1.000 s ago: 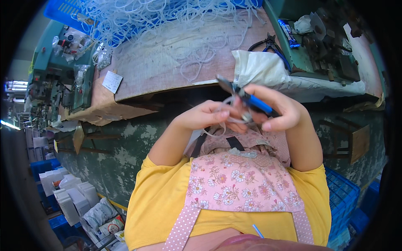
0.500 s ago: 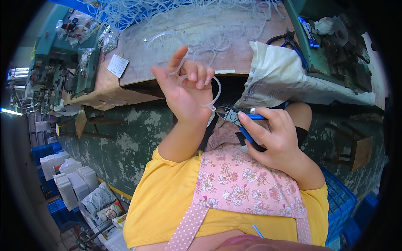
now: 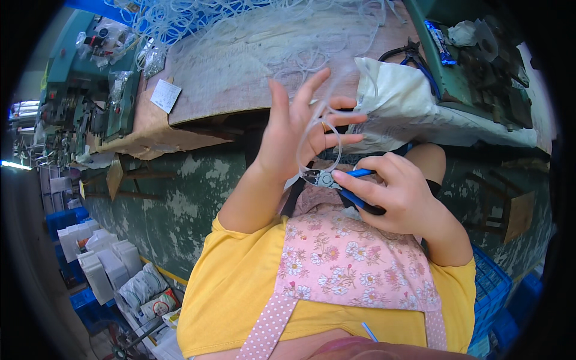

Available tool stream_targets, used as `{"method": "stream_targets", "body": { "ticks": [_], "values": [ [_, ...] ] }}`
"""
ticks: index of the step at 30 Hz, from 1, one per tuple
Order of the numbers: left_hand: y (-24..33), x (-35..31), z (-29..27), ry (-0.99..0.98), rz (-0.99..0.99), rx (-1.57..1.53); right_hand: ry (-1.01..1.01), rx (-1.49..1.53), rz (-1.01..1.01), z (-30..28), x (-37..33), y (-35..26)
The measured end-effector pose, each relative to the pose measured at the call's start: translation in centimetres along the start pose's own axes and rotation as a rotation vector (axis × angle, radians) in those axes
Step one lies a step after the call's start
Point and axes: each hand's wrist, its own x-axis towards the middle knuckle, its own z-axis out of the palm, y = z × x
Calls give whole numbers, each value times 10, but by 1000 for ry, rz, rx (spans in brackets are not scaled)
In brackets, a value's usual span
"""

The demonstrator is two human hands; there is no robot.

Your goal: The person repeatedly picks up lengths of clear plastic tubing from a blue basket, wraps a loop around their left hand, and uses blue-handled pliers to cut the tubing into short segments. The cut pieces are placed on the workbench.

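My left hand (image 3: 287, 137) is raised with its fingers spread, palm facing me. Loops of thin translucent tubing (image 3: 341, 146) hang in front of and among these fingers; whether any finger grips the tubing is hard to see. Wrapped around the blue handles of a pair of cutting pliers (image 3: 324, 179) is my right hand (image 3: 399, 195). The metal jaws of the pliers point left and meet the bottom of a tubing loop, just below my left palm. A yellowish ring sits on one left finger.
Ahead is a worktable (image 3: 210, 78) with a tangle of clear tubing (image 3: 180, 24) at its back. A white sack (image 3: 390, 99) drapes over its front edge, beside another pair of pliers (image 3: 414, 59). Green machines (image 3: 123, 102) flank the table. A blue crate (image 3: 489, 285) stands at my right.
My left hand has moved right and spread its fingers wider, swinging the tubing over toward the white sack. The pliers have shifted slightly down and their jaws now lie more level.
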Motion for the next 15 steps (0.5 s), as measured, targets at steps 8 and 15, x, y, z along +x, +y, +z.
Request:
{"method": "stream_targets", "body": {
  "ticks": [8,15],
  "values": [
    [-45,-2,-28,14,1225,1471,-93,1615,304,-12,-6,6],
    [-16,-7,-6,142,698,-181,289,66,153,9,2,0]
  ]
}}
